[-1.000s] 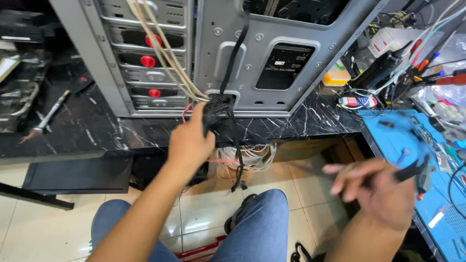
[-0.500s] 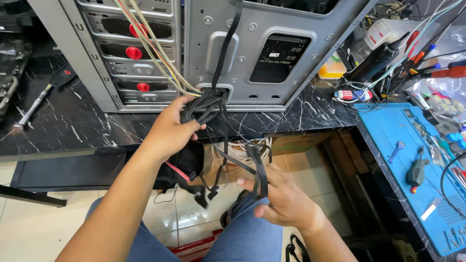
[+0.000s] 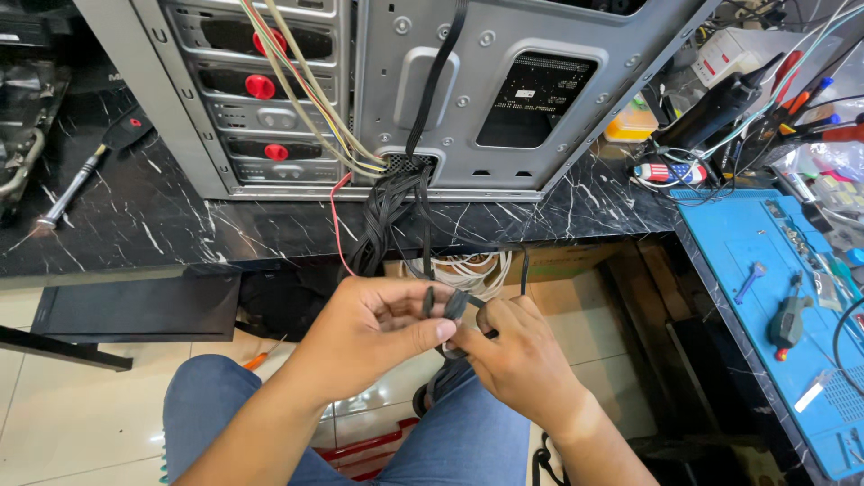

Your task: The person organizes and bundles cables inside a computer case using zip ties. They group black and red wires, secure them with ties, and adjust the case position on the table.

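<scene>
Black cables (image 3: 389, 216) spill out of a vent at the bottom of the grey metal computer case (image 3: 504, 99) and drop over the edge of the dark marble-patterned desk (image 3: 153, 225), and that is where the action sits. Both hands meet low in front of the desk, above the person's knees in blue jeans (image 3: 468, 441). The left hand (image 3: 364, 331) is curled, thumb pressing across toward the right, and the right hand (image 3: 515, 360) comes in from the other side, fingers pinched; between them sits a small black connector (image 3: 453, 306) at the end of one of those cables, gripped by both hands at once. The hands are together, touching at the fingertips, closed on that connector. A thin red wire (image 3: 335, 225) hangs from the case just left of the black bundle, and a pale flat ribbon of coloured wires (image 3: 306, 90) runs diagonally across the drive bays with their red round buttons (image 3: 259, 86). White cable coils (image 3: 472, 270) lie under the desk behind the hands. Off to the left on the desk lies a tool with a black handle (image 3: 90, 162). Off to the right, a blue work mat (image 3: 783, 297) carries a small screwdriver (image 3: 749, 281) and a green-handled tool (image 3: 787, 319), well apart from the hands. Behind it, a clutter of cables and pens crowds the corner.
</scene>
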